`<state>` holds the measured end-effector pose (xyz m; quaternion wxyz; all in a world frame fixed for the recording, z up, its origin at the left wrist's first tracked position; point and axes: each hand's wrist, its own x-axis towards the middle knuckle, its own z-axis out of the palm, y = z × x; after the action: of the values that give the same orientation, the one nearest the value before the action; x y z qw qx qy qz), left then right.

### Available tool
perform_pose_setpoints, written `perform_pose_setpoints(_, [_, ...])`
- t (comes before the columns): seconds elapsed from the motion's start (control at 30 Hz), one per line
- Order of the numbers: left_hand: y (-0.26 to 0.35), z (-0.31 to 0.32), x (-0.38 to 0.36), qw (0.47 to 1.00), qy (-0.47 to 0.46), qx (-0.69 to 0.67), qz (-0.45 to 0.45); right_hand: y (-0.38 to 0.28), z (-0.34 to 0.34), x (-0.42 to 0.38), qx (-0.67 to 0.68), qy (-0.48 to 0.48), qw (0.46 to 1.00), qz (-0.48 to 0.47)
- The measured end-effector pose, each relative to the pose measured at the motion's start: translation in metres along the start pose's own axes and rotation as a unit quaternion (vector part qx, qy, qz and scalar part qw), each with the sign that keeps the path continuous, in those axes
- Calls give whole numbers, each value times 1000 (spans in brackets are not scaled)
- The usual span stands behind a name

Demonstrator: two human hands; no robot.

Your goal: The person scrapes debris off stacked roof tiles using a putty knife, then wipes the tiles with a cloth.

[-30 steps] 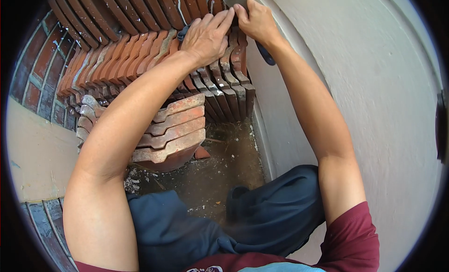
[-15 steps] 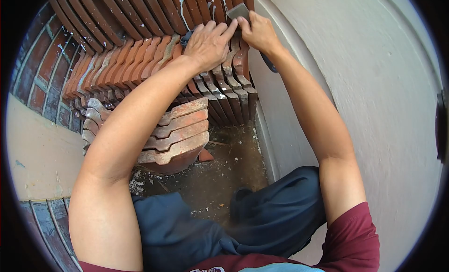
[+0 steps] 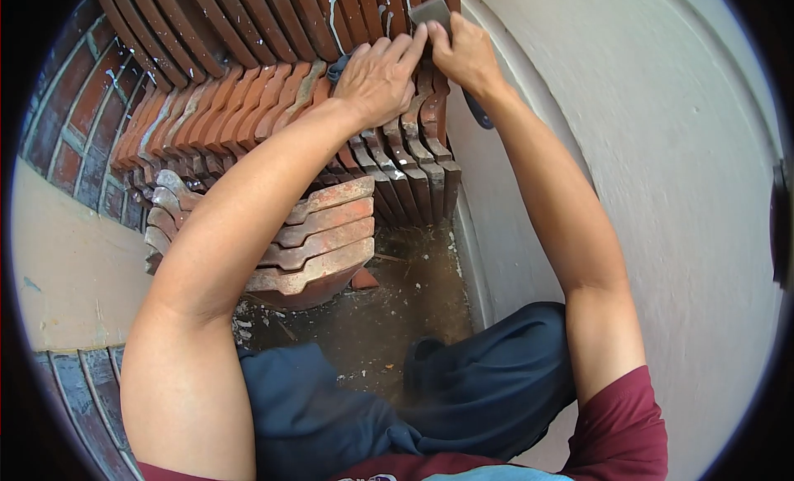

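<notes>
My right hand (image 3: 470,57) is closed around a scraper, its flat metal blade (image 3: 431,14) pointing up and left and its dark handle (image 3: 478,111) jutting out below the fist. Close beside it, my left hand (image 3: 376,80) reaches over the roof tiles with its index finger stretched to the blade's lower edge. The other left fingers are bent, and the palm is hidden. A dark blue-grey rounded piece (image 3: 337,68) shows at the left hand's edge; what it belongs to is hidden. Under both hands stands a row of clay roof tiles (image 3: 240,109) on edge.
Brown tiles (image 3: 248,22) with white splashes lean behind the row. A smaller stack of tiles (image 3: 322,233) lies nearer, with a broken shard (image 3: 364,278) on the dirty floor (image 3: 413,282). A pale wall (image 3: 662,191) rises at right, brickwork (image 3: 78,109) at left.
The view has shifted slightly. Both hands stay together at the scraper, its blade now tilted a little more upright. The tiles have not moved.
</notes>
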<state>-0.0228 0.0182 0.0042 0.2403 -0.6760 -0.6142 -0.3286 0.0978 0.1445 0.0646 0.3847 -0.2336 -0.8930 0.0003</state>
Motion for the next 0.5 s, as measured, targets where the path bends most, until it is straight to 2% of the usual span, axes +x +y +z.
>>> perform_pose_setpoints(0.07, [0, 2, 3, 1000, 17, -19, -17, -11, 0, 13, 6, 32, 999, -7])
perform_pose_setpoints(0.1, [1, 3, 4, 999, 19, -26, -20, -16, -4, 12, 2, 7, 1000, 29])
perform_pose_setpoints(0.17, [1, 0, 3, 1000, -8, -13, -23, -5, -3, 3, -1, 3, 1000, 8])
perform_pose_setpoints(0.2, [-1, -1, 2, 1000, -10, 5, -4, 0, 0, 2, -2, 2, 1000, -7])
perform_pose_setpoints(0.3, [-3, 1, 0, 998, -15, 40, 35, -3, -1, -9, -3, -27, 999, 48])
perform_pose_setpoints(0.43, [-1, 2, 7, 999, -7, -14, -48, -17, -3, 13, -27, 42, 999, 14])
perform_pose_setpoints(0.5, [1, 5, 6, 999, -7, -24, -39, -12, -4, 7, -25, 34, 999, 20])
